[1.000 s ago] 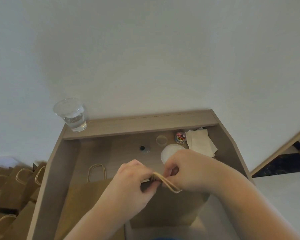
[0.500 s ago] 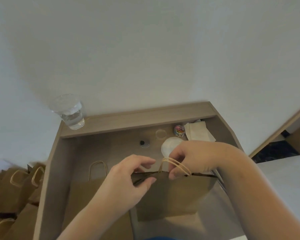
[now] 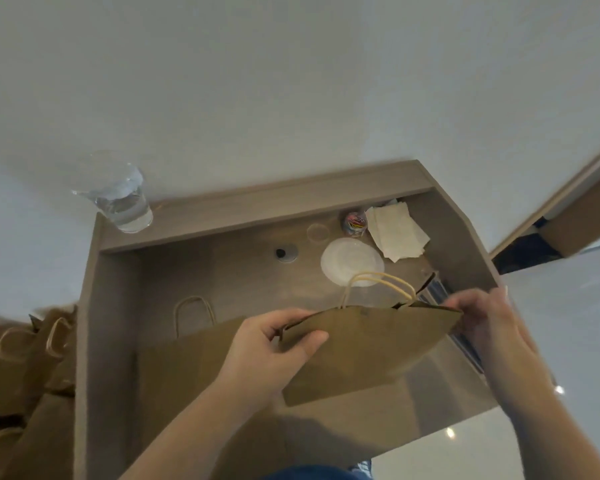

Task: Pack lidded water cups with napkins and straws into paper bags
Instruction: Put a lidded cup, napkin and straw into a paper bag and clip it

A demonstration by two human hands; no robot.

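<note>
I hold a brown paper bag [image 3: 364,348] upright over the desk. My left hand [image 3: 274,344] pinches its top rim at the left end, and my right hand [image 3: 482,320] pinches the rim at the right end. The bag's mouth is only a narrow slit, with its pale twisted handles [image 3: 378,285] standing up. A clear cup of water [image 3: 118,195] stands on the back ledge at the far left. A round white lid [image 3: 352,261] lies on the desk behind the bag, and folded napkins [image 3: 395,232] lie at the back right.
Another flat paper bag [image 3: 174,368] lies on the desk under my left forearm. A pile of paper bags [image 3: 25,358] sits left of the desk's side wall [image 3: 85,341]. A small colourful jar [image 3: 354,221] and a cable hole [image 3: 284,253] lie near the back.
My hands have moved apart along the bag's rim, the right hand sliding to the right end. The bag has been lifted upright and stretched wide, and the handles now stand free.
</note>
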